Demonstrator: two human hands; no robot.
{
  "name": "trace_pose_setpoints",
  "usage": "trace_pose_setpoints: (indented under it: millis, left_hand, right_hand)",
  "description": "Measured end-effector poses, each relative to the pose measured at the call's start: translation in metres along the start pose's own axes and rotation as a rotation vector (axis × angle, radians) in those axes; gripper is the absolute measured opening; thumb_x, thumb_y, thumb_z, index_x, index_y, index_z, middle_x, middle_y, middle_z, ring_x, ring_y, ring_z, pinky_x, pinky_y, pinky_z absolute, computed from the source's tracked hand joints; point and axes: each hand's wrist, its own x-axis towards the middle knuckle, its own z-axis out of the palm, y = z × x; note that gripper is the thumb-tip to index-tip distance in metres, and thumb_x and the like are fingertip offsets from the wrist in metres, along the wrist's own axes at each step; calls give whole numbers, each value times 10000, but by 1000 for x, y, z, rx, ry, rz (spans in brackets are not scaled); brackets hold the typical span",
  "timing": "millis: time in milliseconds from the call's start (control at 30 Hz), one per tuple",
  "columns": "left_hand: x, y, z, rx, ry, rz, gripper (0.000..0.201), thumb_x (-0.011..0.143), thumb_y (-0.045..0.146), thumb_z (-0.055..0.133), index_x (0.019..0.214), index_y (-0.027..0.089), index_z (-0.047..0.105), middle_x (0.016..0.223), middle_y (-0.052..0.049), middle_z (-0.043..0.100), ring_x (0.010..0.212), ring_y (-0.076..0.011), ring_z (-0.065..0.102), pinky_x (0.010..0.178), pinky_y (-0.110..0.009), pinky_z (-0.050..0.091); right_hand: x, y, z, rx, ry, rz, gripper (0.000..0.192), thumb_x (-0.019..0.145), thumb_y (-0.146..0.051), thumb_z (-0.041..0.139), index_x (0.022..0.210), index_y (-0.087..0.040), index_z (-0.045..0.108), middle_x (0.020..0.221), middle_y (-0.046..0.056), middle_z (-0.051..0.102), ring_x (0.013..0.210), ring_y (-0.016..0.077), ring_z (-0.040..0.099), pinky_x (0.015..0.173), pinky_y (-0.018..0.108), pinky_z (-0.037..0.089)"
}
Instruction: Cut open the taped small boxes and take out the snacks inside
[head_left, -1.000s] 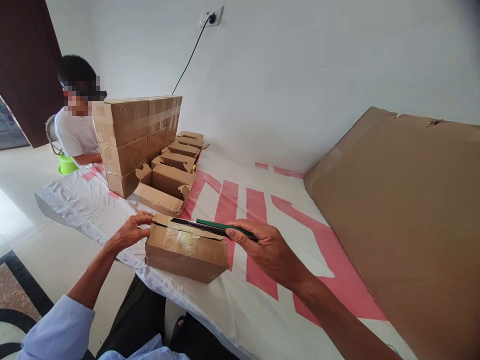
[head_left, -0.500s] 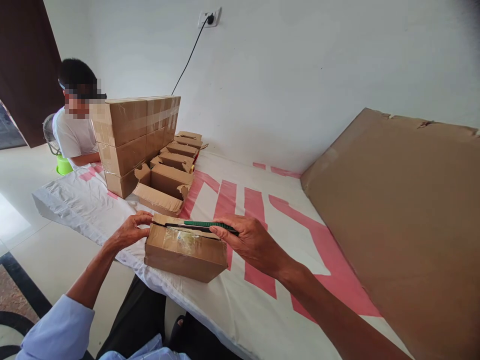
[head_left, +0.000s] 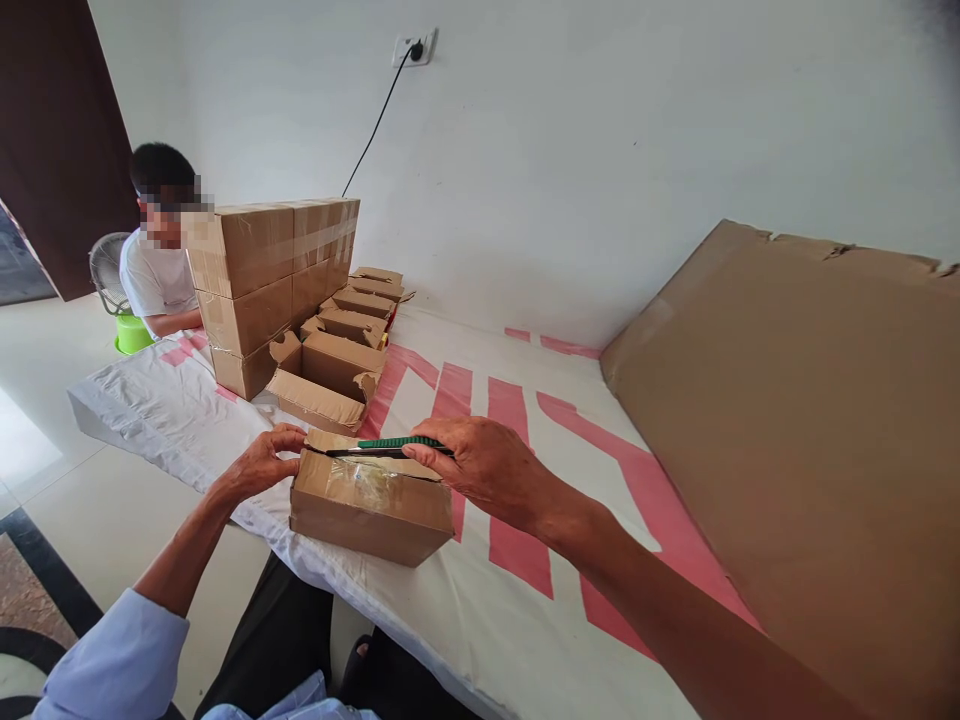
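A small cardboard box (head_left: 367,510) with clear tape along its top sits near the front edge of the covered table. My left hand (head_left: 266,462) grips its left upper corner between thumb and fingers. In my right hand (head_left: 480,462) is a green and black box cutter (head_left: 390,444), held low along the seam of the box top, its tip pointing left. Whether the blade is inside the seam I cannot tell. Just behind the box stands an open cardboard box (head_left: 322,395) with its flaps up.
A stack of taped boxes (head_left: 259,245) rises at the back left, with several opened boxes (head_left: 352,325) in a row beside it. Behind the stack sits a person (head_left: 157,270) near a fan (head_left: 110,272). A large cardboard sheet (head_left: 787,400) leans at the right.
My right hand has slid the box cutter a little to the left along the box's top seam. My left hand and the box have stayed in place.
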Motion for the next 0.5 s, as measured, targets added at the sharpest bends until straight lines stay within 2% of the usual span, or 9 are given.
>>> trace_pose_setpoints:
  millis: [267,400,500]
  left_hand:
    - [5,3,5,37,-20,2,253,726,275,827,973,236,862,1251,-83,668,1132,-259,660,1001,-365,545]
    - [6,3,5,53,9,17,238,746,347,816,953,240,863,1266,-90,683,1185,-282,644,1035,-386,533]
    - [4,7,7,71,8,9,322,865,505,721,959,226,852,1335,-111,680,1279,-318,615,1061,-411,520]
  right_hand:
    - [20,-32,-14,-267,-225,92,345,1058,-328,532,802,-203,727,834,50,745,742,189,637,605,305,298]
    - [18,-29,-19,-238,-198,127,325,1067,-342,529,862,-231,756,855,36,756,798,199,664,615,296,314]
    - [14,-25,-20,-215,-187,126,330,1063,-337,542,823,-233,743,814,28,746,762,193,655,606,298,300]
